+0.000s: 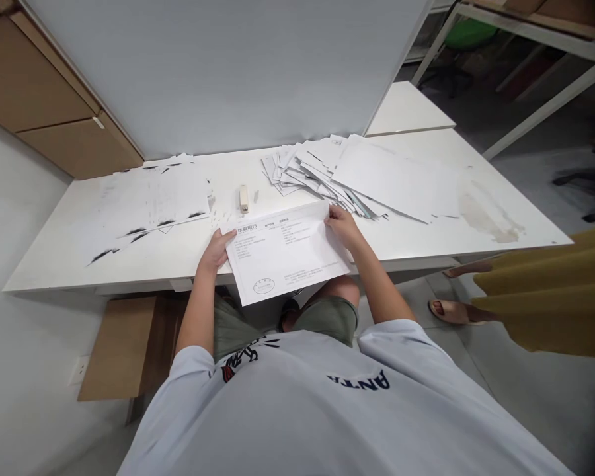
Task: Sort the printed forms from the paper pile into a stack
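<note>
The fingers of the left hand are curled together over the upper left corner of a white printed paper sheet, pinching its edge. The right hand pinches the upper right corner, fingers close together. The sheet lies tilted over the near edge of the white rectangular table, its lower part hanging past the edge. Just beyond the sheet lies a small cream stapler. A fanned pile of white papers spreads to the right, and loose white sheets with black smudges lie to the left. At the far right stands another person's sandalled foot.
</note>
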`<state>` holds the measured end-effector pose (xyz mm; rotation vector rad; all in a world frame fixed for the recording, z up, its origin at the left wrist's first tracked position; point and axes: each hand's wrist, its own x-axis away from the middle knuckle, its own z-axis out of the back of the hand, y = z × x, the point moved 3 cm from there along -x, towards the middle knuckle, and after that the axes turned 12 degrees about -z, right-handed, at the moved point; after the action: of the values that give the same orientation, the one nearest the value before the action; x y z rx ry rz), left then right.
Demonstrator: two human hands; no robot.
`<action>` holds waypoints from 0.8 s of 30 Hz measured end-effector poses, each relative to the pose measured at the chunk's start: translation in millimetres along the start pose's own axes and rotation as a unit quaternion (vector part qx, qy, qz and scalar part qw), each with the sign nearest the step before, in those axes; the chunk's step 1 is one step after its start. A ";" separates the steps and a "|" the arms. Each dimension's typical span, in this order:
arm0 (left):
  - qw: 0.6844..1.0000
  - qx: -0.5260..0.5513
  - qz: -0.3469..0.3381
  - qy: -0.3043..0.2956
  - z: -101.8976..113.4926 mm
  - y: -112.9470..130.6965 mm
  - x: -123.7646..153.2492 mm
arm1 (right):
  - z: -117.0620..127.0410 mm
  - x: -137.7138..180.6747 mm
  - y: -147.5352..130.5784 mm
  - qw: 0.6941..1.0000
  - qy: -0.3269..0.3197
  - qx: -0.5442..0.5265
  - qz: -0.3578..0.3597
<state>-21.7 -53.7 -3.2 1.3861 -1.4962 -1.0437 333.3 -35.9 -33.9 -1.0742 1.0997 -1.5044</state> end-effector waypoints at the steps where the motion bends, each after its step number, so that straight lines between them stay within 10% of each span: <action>1: 1.000 -0.002 0.000 0.001 -0.1 0.2 0.1 | -0.1 -1.0 1.4 1.000 0.005 -0.005 -0.010; 19: 1.000 -0.010 -0.002 -0.021 -0.5 -2.6 -0.8 | -0.2 1.5 -1.1 0.999 0.033 0.032 -0.029; 24: 0.999 -0.033 0.005 -0.017 -0.2 -5.4 -0.6 | -22.7 24.5 -52.7 0.947 0.131 0.235 0.177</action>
<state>-19.8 -53.4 -8.3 1.3200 -1.4787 -1.1056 297.3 -49.3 15.3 -0.3345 0.9760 -1.5317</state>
